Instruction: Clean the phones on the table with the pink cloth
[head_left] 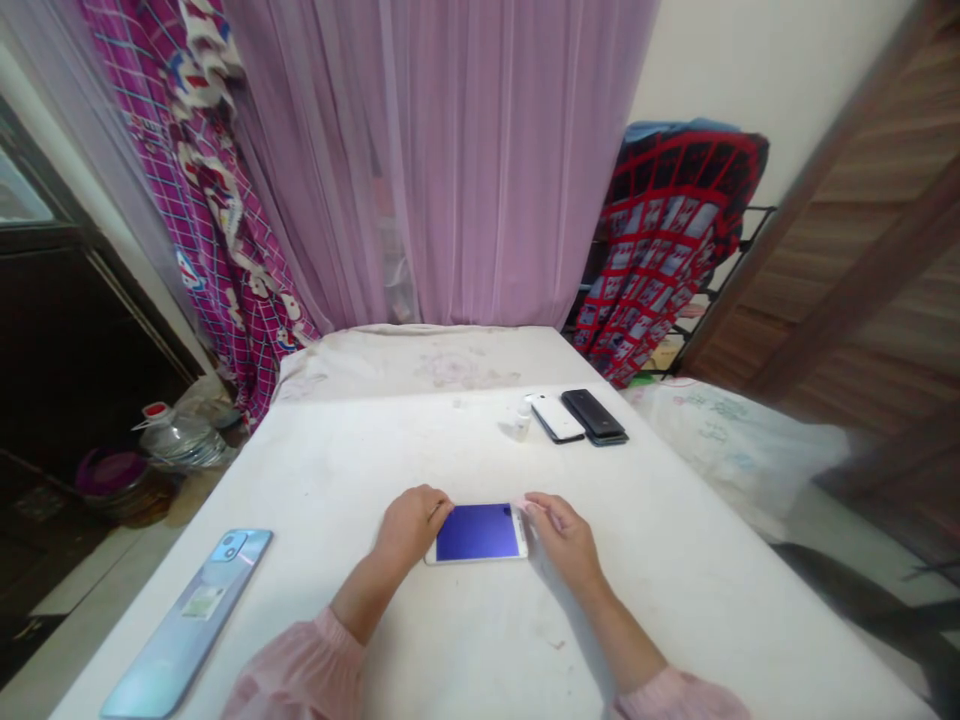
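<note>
1. Smartphone (480, 533) lies flat between the hands on a white table (675, 600); light, stiff, slippery and fragile, best held by its edges.
2. Left hand (409, 526) cups its left end; clamping unclear.
3. Right hand (564, 540) touches its right end; pinch unclear.
4. Beyond the grip stand a small bottle (521, 420), white phone (555, 418) and black phone (592, 415).

- The phone (480, 533) lies on the table (315, 560), between my left hand (411, 525) and my right hand (564, 540), both touching it.
- Beyond it, toward the right, two phones (555, 417) lie side by side, with a small bottle (519, 420) just left of them.
- Another phone (186, 625) lies near the table's left edge.
- A jug (180, 440) stands left of the table.
- A curtain (450, 150) hangs behind the table.
</note>
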